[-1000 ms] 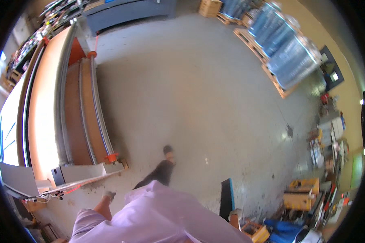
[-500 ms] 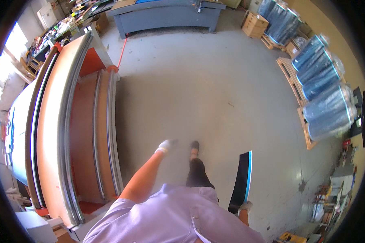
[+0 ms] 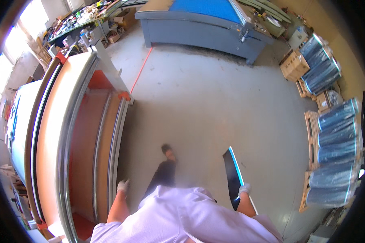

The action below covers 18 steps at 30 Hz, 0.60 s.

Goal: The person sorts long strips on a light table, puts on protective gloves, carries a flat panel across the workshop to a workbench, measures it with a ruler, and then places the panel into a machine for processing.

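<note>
— From the head camera, what does the frame show?

— A person in a pale shirt walks across a concrete workshop floor (image 3: 215, 101), seen from above. The right hand (image 3: 244, 189), gloved in white, carries a long dark panel (image 3: 232, 175) with a light blue edge. The grip of that hand is pinched around the panel's lower part, and the panel stands nearly upright at the person's right side, its top end tilted away from the body.

— And the other hand?

— The left hand (image 3: 123, 186), also gloved, swings free on the far side of the body from the panel. It holds nothing; whether its grip is spread or pressed together cannot be told, as it is blurred. It hangs just beside the metal rail of a long orange machine (image 3: 75, 133).

— What else surrounds the panel?

— Beyond its top end, across open floor, stands a grey machine with a blue bed (image 3: 202, 16). To the panel's right, well apart, blue-wrapped rolls (image 3: 336, 150) lie stacked on wooden pallets. One dark shoe (image 3: 166, 149) shows to the panel's left.
</note>
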Tool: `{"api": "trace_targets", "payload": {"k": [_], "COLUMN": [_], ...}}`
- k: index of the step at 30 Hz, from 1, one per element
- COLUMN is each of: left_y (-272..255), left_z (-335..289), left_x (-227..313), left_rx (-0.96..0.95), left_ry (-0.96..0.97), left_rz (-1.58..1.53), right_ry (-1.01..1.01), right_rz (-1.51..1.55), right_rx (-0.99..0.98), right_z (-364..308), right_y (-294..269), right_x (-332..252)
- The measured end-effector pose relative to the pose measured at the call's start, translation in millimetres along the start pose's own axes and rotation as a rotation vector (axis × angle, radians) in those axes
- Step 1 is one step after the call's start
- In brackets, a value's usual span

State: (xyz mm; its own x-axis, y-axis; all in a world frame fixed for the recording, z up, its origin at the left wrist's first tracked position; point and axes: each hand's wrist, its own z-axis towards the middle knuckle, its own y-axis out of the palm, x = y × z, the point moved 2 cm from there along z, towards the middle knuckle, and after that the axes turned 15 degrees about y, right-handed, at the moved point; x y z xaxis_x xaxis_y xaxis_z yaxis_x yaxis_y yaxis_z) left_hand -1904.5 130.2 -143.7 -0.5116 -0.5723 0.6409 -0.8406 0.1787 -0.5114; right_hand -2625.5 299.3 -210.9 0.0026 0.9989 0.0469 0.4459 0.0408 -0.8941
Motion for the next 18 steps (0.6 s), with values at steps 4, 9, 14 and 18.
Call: {"api": "trace_targets", "payload": {"k": [4,9,14,18], "left_y": [-69,-84,-107,-142], "left_z": [56,291,551,715], "left_x": [-149,6,305,538], "left_rx": [-0.079,-0.061,0.003,-0.037], "left_ry": [-0.121,-0.318,0.203,0.548], "left_rz": [-0.633,0.016,0.219,0.168], "right_ry": [-0.195,-0.395,-0.584,-0.680], "right_rz": [0.220,0.513,0.562,0.686], "right_rx": [-0.011,0.086,0.014,-0.064], "right_z": [-29,-63,-152,-225], "right_y": [-16,-34,-88,-107], "right_x": [-265,-513,-755,-956]}}
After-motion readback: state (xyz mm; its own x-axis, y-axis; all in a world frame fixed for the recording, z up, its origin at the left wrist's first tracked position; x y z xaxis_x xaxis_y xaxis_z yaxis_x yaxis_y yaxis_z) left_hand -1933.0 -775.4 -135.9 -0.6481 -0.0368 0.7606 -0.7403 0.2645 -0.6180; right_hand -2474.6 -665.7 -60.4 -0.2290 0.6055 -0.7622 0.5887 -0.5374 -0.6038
